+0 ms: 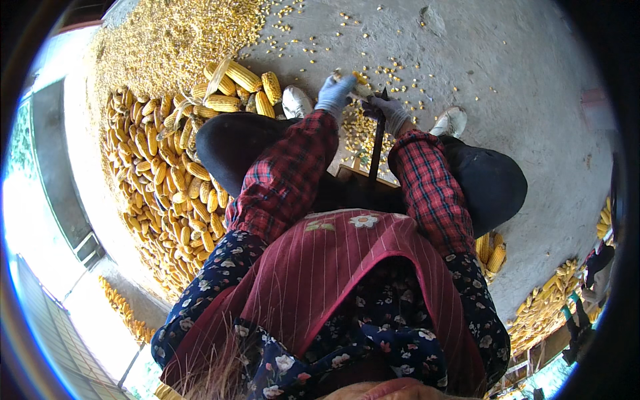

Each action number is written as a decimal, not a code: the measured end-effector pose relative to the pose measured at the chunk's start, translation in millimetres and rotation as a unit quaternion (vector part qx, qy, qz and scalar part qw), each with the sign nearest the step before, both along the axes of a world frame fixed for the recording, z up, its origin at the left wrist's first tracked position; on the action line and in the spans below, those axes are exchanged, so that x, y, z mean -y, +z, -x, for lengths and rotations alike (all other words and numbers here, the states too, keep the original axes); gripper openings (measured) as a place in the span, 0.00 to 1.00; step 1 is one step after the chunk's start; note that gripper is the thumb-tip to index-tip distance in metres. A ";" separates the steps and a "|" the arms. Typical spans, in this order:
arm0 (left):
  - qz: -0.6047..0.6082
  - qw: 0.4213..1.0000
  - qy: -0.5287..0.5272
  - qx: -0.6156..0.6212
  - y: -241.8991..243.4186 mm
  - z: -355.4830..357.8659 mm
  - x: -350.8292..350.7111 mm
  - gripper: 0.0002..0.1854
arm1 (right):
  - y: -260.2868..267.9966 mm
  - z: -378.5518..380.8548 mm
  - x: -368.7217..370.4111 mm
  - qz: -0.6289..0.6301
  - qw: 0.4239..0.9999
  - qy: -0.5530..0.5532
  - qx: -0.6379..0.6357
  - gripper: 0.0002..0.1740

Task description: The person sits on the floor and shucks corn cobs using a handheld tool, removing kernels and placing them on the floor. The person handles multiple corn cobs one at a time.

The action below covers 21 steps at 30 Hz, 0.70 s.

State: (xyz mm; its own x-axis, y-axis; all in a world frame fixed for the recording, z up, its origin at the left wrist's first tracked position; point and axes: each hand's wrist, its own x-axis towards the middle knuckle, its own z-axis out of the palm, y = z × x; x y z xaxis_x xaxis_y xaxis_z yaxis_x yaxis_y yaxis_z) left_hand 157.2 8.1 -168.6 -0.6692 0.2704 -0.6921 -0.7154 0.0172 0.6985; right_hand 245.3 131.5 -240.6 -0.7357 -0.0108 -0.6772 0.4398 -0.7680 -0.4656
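My left hand (pixel 335 94), in a pale knit glove, grips a mostly bare corn cob (pixel 361 91) that still shows some yellow kernels at its far end. My right hand (pixel 392 111), also gloved, has its fingers closed at the cob's near end, right against a dark metal bar (pixel 376 147). The bar's pointed tip rises just above that hand. Its lower end meets a wooden frame (pixel 367 175) between my legs. Loose corn kernels (pixel 362 132) lie scattered on the floor below my hands. Some finger detail is blurred.
A large heap of corn ears (pixel 165 165) lies on the left, with several bigger ears (pixel 242 76) by my shoe (pixel 297 102). Beyond it spreads a pile of shelled kernels (pixel 175 40). More ears (pixel 492 255) sit behind my right knee, and another heap (pixel 545 305) stands farther right.
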 end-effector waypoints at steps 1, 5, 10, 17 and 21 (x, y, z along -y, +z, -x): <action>0.007 0.993 -0.056 -0.105 -17.5 -6.2 -0.2 0.22 | 3.4 1.0 2.8 0.001 1.000 0.004 0.003 0.15; 0.090 0.979 -0.043 -0.178 -51.7 -22.2 -7.2 0.27 | 9.6 7.1 7.8 -0.072 0.988 0.103 0.090 0.15; 0.123 0.974 -0.059 -0.182 -47.7 -24.2 -15.7 0.29 | 3.4 14.0 12.3 -0.199 0.952 0.148 0.180 0.15; 0.201 0.975 0.039 -0.081 -52.0 -14.7 -10.3 0.20 | -5.6 5.9 13.1 -0.169 0.978 0.029 0.118 0.11; 0.236 0.956 -0.172 -0.005 -80.7 -34.9 -1.0 0.23 | -17.1 17.3 15.8 -0.277 0.946 0.078 0.151 0.15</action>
